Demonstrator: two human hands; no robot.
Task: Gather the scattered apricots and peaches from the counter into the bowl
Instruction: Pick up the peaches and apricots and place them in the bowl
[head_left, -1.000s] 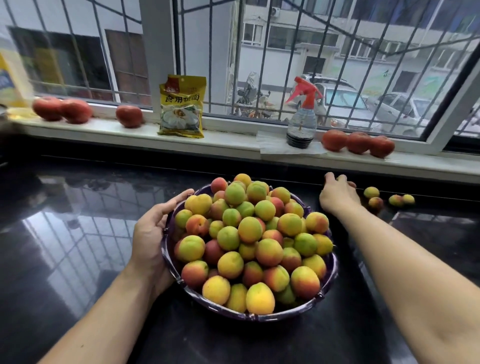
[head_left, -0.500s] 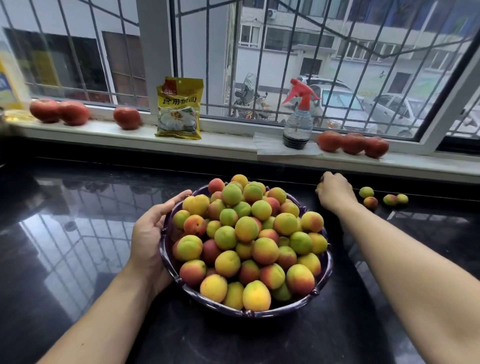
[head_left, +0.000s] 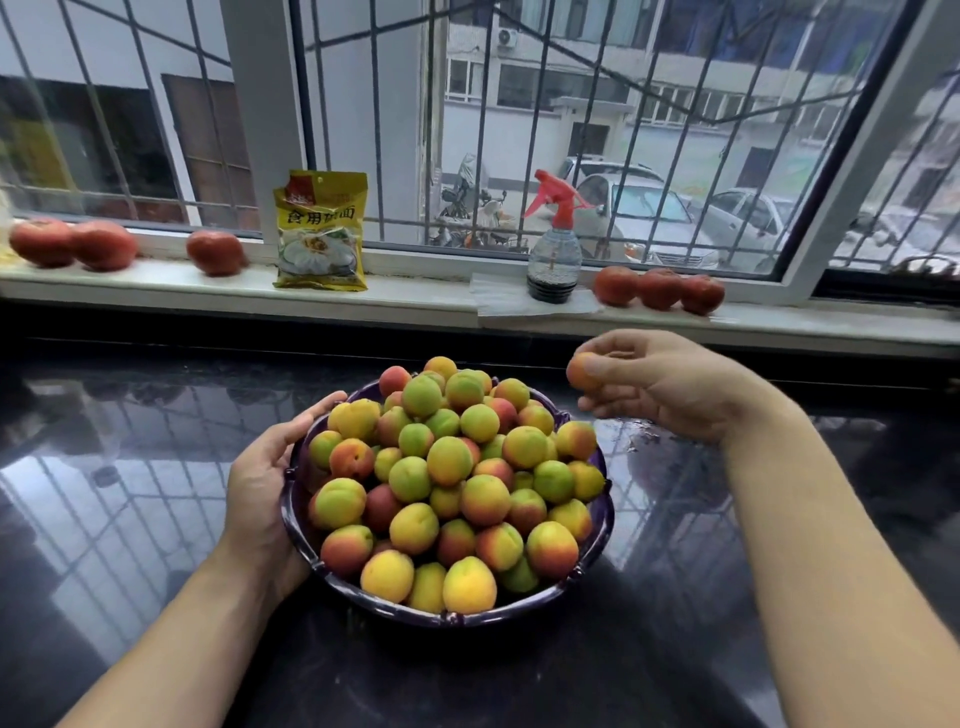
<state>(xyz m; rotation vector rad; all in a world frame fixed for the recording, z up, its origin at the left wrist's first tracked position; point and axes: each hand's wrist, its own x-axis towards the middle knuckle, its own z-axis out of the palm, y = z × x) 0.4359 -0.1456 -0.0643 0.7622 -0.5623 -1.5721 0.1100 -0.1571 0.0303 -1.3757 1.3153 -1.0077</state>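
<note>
While your left hand (head_left: 260, 478) cups the bowl (head_left: 597, 545) rim with relaxed fingers, the heaped bowl suggests most fruit is gathered; your right hand (head_left: 670, 389) pinches one apricot (head_left: 581, 370) just beside it, not yet dropped in.

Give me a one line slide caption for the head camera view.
Right hand carries an apricot toward the heaped purple bowl, steadied by the left hand.
</note>
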